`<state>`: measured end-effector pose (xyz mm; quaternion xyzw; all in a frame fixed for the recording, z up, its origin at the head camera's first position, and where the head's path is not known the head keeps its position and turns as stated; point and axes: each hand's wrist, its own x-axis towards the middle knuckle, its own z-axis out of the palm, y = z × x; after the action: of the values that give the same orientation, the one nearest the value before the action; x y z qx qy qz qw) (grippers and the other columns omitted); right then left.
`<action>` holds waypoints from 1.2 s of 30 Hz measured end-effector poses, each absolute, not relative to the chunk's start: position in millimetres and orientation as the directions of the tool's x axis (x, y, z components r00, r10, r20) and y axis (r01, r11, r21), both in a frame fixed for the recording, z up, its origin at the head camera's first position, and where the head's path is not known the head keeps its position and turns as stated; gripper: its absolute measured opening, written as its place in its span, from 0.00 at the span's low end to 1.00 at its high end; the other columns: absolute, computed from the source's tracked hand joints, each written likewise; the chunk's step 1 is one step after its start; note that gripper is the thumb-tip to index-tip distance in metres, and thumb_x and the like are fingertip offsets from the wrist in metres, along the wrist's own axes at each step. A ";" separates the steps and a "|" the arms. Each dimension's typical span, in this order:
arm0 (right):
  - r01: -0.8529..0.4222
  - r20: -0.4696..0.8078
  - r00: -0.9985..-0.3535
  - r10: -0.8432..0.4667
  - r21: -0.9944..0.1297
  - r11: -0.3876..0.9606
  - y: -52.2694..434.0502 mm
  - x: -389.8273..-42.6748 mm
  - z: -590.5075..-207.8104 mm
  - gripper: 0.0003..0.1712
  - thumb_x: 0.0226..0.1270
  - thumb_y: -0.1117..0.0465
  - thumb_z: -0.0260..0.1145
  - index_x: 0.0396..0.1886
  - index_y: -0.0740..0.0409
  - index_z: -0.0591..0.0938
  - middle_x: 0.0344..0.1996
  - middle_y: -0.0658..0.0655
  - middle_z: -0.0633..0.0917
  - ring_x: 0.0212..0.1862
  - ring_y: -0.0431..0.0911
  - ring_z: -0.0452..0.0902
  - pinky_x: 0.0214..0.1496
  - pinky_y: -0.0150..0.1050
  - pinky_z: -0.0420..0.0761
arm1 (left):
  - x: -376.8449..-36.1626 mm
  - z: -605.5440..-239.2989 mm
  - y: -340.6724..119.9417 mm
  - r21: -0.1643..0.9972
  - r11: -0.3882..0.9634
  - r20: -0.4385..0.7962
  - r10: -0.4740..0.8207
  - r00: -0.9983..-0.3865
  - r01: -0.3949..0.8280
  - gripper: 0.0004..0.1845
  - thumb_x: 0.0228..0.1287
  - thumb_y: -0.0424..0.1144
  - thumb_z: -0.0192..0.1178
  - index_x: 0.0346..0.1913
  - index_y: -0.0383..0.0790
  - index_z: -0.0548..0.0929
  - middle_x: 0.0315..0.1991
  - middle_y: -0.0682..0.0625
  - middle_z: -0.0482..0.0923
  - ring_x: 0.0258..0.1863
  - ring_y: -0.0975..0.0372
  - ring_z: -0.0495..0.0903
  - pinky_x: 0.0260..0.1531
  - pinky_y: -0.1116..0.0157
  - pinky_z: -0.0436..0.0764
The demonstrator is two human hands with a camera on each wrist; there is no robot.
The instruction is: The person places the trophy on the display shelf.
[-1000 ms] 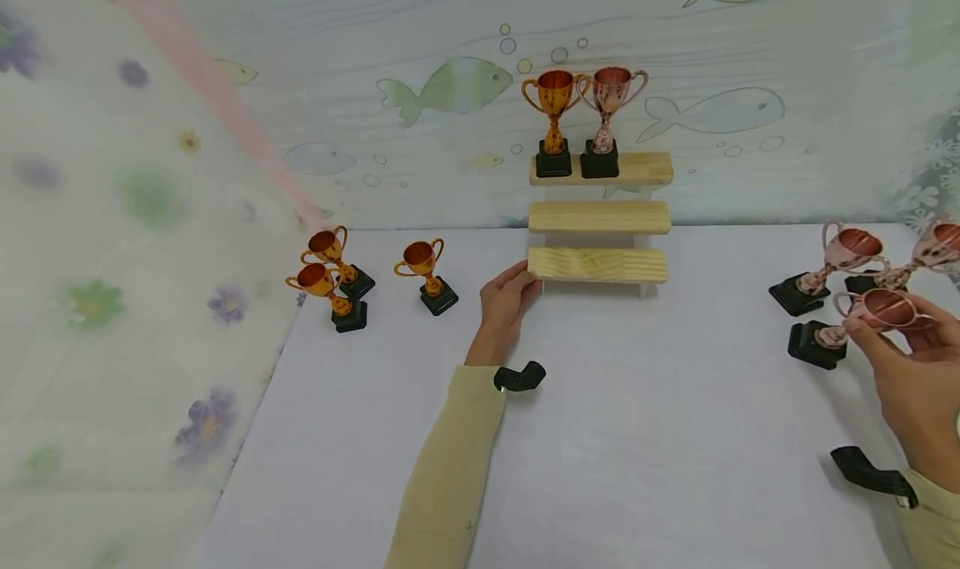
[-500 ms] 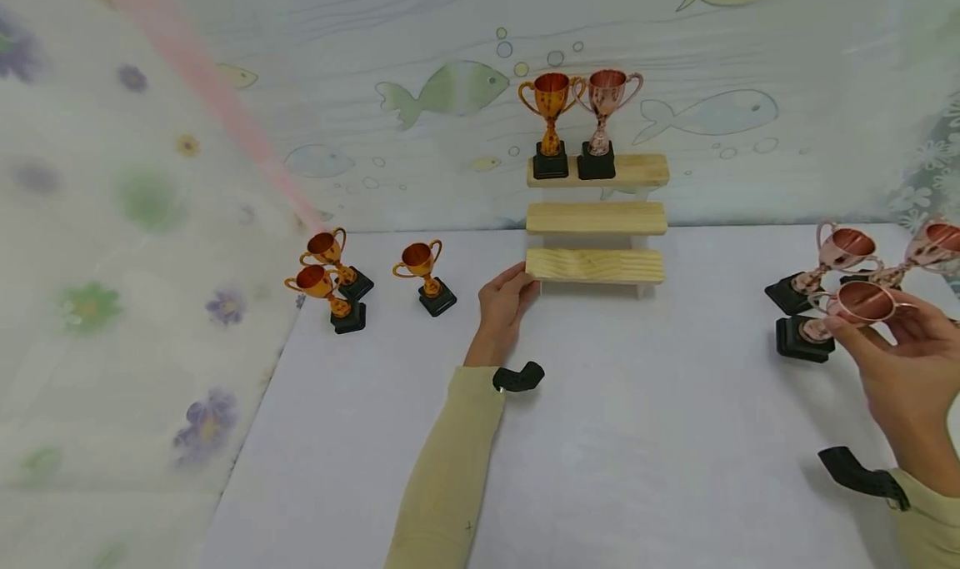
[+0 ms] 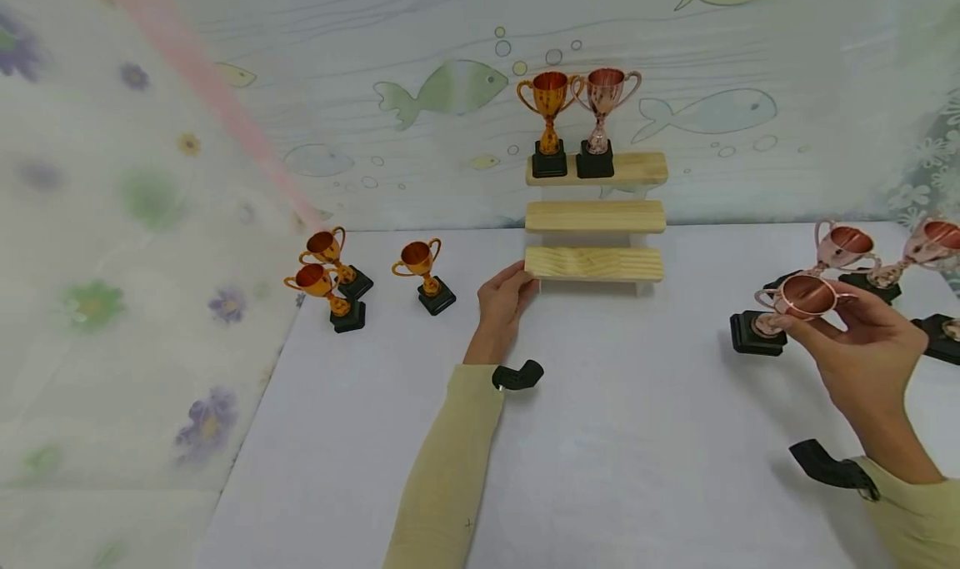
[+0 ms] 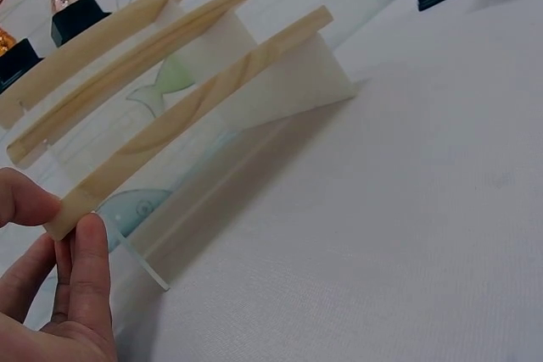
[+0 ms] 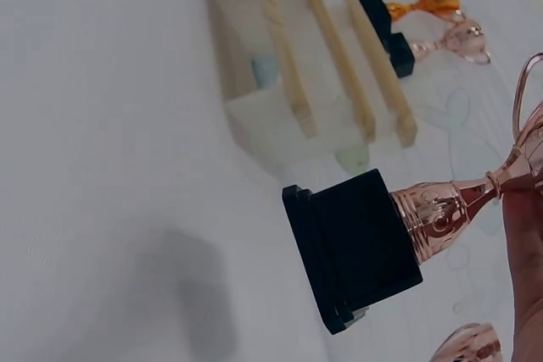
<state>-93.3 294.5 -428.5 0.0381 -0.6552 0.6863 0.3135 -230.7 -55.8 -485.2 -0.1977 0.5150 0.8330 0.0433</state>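
Right hand: the right hand (image 3: 862, 356) grips a rose-coloured trophy (image 3: 787, 306) by its cup, fingers curled round the rim, the black base hanging clear above the white table (image 3: 637, 436).
Trophy in the grip: the right wrist view shows its base (image 5: 356, 247) tilted, not level; the stem and base lead away from the palm.
Left hand: the left hand (image 3: 504, 302) steadies the left end of the bottom step of the wooden stand (image 3: 594, 263), thumb and fingers pinching the plank's end, as the left wrist view shows.
Doing it well: judged from this frame, the trophy wants to be brought upright before its base meets a step, and the left hand's hold should keep the light stand from sliding.
Right side, farther back: two more rose trophies (image 3: 843, 252) stand on the table, and another black base shows at the frame's edge.
Left side: three gold trophies (image 3: 330, 273) stand grouped near the table's edge.
Top step: one gold trophy (image 3: 549, 123) and one rose trophy (image 3: 600, 119) stand just beside each other, against the fish-patterned backdrop (image 3: 442, 86).
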 end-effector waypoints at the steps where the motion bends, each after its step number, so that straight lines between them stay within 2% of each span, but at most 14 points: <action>1: -0.501 0.468 -0.802 0.372 -0.865 0.011 292.2 -94.5 -428.5 0.28 0.45 0.93 0.66 0.52 0.86 0.78 0.33 0.55 0.87 0.39 0.41 0.86 0.49 0.26 0.84 | -230.8 -485.1 -55.6 0.842 -0.465 -0.373 -0.133 -0.918 -0.275 0.16 0.65 0.24 0.62 0.54 0.30 0.86 0.51 0.38 0.83 0.41 0.60 0.85 0.46 0.69 0.86; 11: -0.482 0.420 -0.835 0.356 -0.870 -0.103 269.4 -107.1 -425.2 0.30 0.40 0.95 0.67 0.49 0.87 0.79 0.37 0.57 0.88 0.38 0.42 0.86 0.44 0.29 0.86 | -231.5 -485.7 -56.1 0.839 -0.468 -0.376 -0.133 -0.917 -0.276 0.16 0.65 0.23 0.62 0.55 0.29 0.85 0.52 0.37 0.83 0.40 0.61 0.85 0.45 0.69 0.86; 18: -0.494 0.441 -0.840 0.315 -0.863 -0.106 256.4 -117.7 -422.3 0.29 0.40 0.94 0.68 0.49 0.86 0.79 0.40 0.58 0.89 0.41 0.43 0.87 0.45 0.31 0.85 | -231.8 -486.3 -55.0 0.833 -0.479 -0.387 -0.143 -0.911 -0.278 0.16 0.65 0.23 0.62 0.55 0.29 0.85 0.51 0.37 0.83 0.38 0.61 0.85 0.44 0.69 0.87; 25: -0.499 0.470 -0.827 0.309 -0.867 -0.016 245.4 -129.1 -419.5 0.29 0.43 0.90 0.72 0.50 0.83 0.81 0.42 0.56 0.89 0.42 0.43 0.85 0.47 0.29 0.85 | -232.2 -487.4 -55.5 0.833 -0.477 -0.389 -0.145 -0.910 -0.280 0.16 0.65 0.23 0.62 0.54 0.30 0.86 0.51 0.37 0.83 0.39 0.60 0.86 0.45 0.68 0.87; 36: -0.496 0.436 -0.818 0.376 -0.865 -0.077 232.9 -150.3 -409.6 0.27 0.44 0.87 0.74 0.49 0.79 0.83 0.41 0.57 0.89 0.43 0.46 0.84 0.47 0.28 0.85 | -231.5 -488.8 -56.4 0.831 -0.478 -0.389 -0.133 -0.912 -0.285 0.16 0.64 0.23 0.62 0.55 0.31 0.86 0.52 0.37 0.83 0.41 0.60 0.86 0.46 0.68 0.86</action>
<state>-150.3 232.9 -409.6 0.0491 -0.6107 0.7321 0.2979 -231.5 -56.4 -488.8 -0.2053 0.5088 0.8348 0.0455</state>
